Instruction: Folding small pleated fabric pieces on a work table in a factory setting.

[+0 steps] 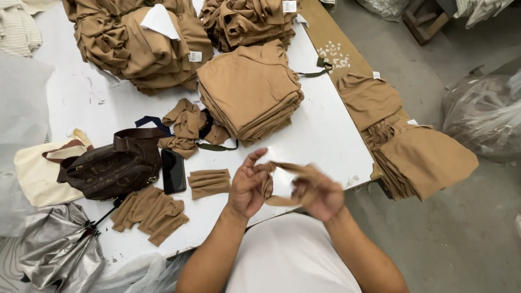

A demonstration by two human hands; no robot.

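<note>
- Brown handbag [111, 168]: my landmark, lying on the white desk [331, 135].
- Black phone [173, 171]: just right of the handbag.
- Small folded tan stack [209, 183]: right of the phone.
- Left hand [247, 187]: further right, fingers closed on a tan fabric strip [282, 168].
- Right hand [320, 194]: farthest from the handbag, blurred, gripping the strip's other end.

Small tan fabric strip [282, 183], folded and stretched taut, in mid-air just above the table's near edge.
</note>
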